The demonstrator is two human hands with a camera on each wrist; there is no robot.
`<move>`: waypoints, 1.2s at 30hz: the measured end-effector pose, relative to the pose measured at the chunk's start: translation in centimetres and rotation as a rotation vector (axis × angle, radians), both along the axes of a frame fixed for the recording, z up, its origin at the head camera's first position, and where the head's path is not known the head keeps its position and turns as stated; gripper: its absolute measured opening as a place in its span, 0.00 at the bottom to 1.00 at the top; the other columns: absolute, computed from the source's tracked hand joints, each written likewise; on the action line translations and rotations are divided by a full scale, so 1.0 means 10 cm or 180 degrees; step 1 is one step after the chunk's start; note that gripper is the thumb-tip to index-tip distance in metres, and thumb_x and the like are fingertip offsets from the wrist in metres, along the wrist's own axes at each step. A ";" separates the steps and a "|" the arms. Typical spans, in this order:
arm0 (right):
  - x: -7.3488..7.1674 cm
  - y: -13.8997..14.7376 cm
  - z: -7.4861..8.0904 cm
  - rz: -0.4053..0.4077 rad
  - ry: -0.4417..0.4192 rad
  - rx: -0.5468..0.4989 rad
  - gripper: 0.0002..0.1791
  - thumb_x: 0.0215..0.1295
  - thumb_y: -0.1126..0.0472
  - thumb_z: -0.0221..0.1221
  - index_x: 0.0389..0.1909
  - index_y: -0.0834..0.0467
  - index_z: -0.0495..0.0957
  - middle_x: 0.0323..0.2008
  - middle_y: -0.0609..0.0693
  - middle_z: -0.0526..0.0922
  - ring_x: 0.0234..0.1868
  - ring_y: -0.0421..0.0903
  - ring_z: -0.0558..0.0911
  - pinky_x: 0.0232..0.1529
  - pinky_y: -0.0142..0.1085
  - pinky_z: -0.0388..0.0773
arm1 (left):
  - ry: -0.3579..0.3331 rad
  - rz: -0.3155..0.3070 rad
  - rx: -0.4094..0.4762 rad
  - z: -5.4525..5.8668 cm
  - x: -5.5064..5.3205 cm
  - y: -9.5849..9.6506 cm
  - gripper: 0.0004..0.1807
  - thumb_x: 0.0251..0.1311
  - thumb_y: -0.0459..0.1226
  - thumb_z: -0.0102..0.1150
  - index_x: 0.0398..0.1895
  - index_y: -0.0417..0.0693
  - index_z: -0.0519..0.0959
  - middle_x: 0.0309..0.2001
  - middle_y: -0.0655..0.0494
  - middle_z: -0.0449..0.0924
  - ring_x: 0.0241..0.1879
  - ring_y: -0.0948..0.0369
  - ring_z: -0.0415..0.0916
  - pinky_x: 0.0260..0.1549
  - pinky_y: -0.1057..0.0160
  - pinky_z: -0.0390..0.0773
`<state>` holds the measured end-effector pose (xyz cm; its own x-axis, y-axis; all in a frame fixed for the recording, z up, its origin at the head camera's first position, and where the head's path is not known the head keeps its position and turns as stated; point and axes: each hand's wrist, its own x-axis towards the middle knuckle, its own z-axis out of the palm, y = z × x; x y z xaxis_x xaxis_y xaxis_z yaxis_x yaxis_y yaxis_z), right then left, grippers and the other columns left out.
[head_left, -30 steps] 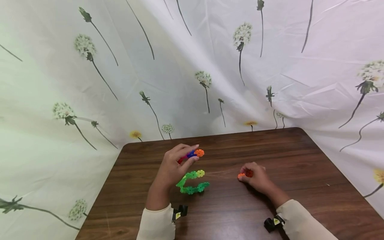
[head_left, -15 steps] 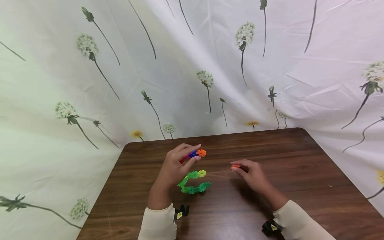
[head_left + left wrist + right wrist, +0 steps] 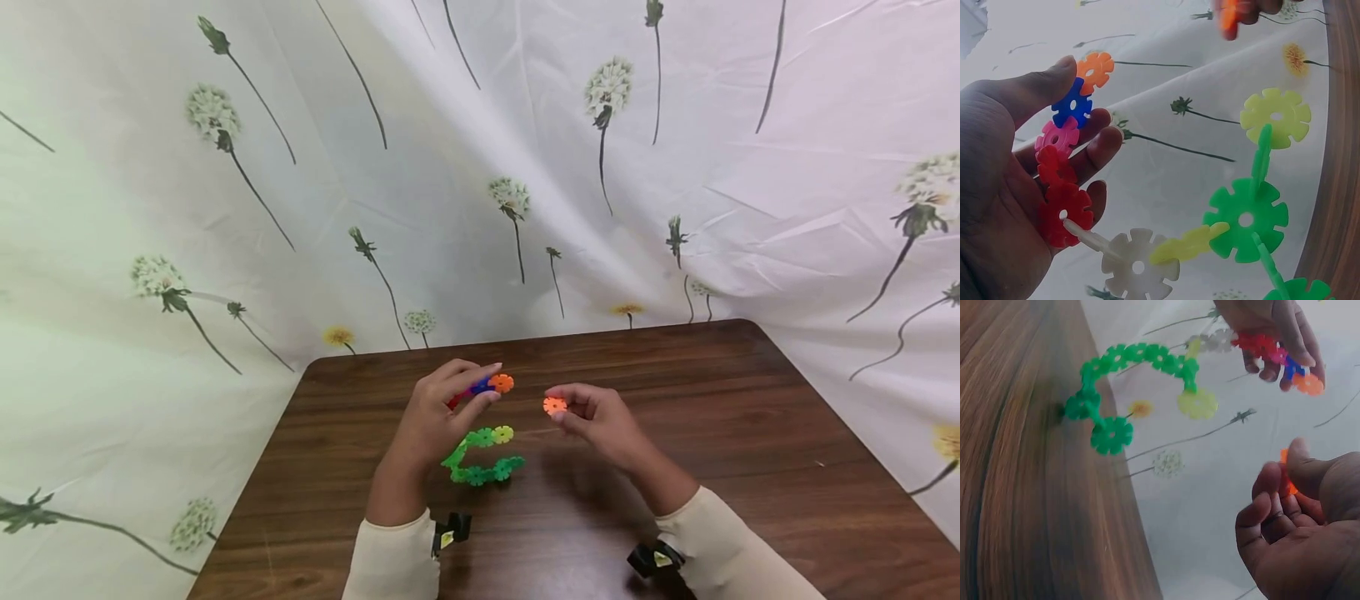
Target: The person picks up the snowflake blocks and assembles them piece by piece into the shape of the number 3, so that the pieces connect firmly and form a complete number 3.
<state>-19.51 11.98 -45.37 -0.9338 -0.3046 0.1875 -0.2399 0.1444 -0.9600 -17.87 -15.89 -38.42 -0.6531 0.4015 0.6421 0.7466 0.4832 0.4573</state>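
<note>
My left hand (image 3: pixel 437 408) is raised over the table, holding a chain of interlocking flower-shaped discs. In the left wrist view, an orange disc (image 3: pixel 1095 72), a blue disc (image 3: pixel 1072 105), a pink disc (image 3: pixel 1054 139) and red ones lie along the thumb and fingers. White, yellow and green discs (image 3: pixel 1254 215) hang on from there. The chain's green part (image 3: pixel 476 476) curves below that hand. To the right, my right hand (image 3: pixel 611 425) pinches a single orange disc (image 3: pixel 554 406) between thumb and fingers. That disc is apart from the chain's orange end.
A brown wood-grain table (image 3: pixel 750 467) spreads under both hands. Behind it hangs a white cloth (image 3: pixel 465 275) printed with dandelions. Black wrist cameras sit at both cuffs, and a tiny pale speck (image 3: pixel 819 463) lies at the table's right.
My right hand has lifted off the table with the orange disc and moved left, toward the chain's orange end. The left hand and the chain have hardly moved.
</note>
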 end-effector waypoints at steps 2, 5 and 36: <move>0.00 -0.06 0.04 0.0055 0.0041 -0.0110 0.19 0.77 0.66 0.66 0.64 0.69 0.81 0.47 0.66 0.86 0.37 0.45 0.87 0.42 0.37 0.90 | 0.0002 -0.0009 0.0001 -0.01 -0.01 0.00 0.21 0.69 0.34 0.74 0.64 0.48 0.88 0.49 0.51 0.88 0.41 0.60 0.81 0.39 0.61 0.87; 0.01 -0.14 0.09 0.0109 0.0121 -0.0304 0.19 0.78 0.65 0.65 0.64 0.69 0.80 0.46 0.68 0.85 0.36 0.44 0.86 0.41 0.34 0.89 | 0.0034 -0.0019 0.0001 -0.02 -0.01 0.00 0.21 0.68 0.33 0.74 0.64 0.47 0.88 0.49 0.50 0.87 0.39 0.60 0.80 0.36 0.65 0.85; 0.13 -0.45 0.19 0.0246 0.0112 -0.0886 0.21 0.82 0.58 0.60 0.66 0.66 0.77 0.49 0.53 0.91 0.34 0.43 0.86 0.43 0.33 0.89 | 0.0022 -0.0066 0.0017 0.00 0.01 0.06 0.21 0.65 0.31 0.75 0.61 0.46 0.89 0.49 0.48 0.88 0.40 0.58 0.81 0.39 0.64 0.89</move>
